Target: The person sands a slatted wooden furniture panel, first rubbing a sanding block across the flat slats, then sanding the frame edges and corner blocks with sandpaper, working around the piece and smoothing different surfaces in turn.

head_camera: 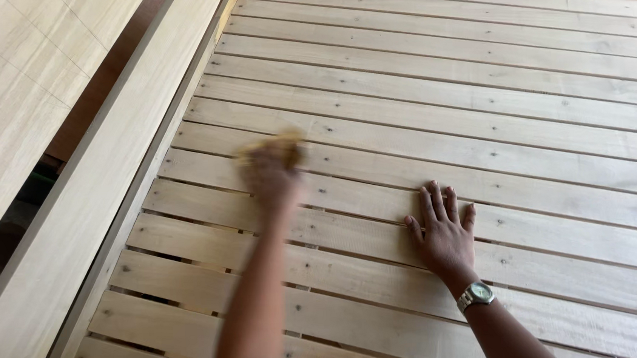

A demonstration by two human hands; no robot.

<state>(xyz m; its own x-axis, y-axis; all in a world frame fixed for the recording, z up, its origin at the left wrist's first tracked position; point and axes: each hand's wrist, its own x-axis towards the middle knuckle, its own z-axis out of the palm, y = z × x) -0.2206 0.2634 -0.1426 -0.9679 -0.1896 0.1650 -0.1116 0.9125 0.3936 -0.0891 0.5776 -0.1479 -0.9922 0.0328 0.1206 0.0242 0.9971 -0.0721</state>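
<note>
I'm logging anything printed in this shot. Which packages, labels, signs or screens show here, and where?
None in view: no package, label, sign or screen.
Nearest to one is a wristwatch on the right wrist: round pale dial, silvery metal band, too small to read.

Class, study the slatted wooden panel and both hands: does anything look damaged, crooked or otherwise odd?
Nothing stands out. The slats lie parallel and look whole, with small knots. The left hand is motion-blurred, its grip on a small tan thing too smeared to identify. The right hand rests flat.
</note>
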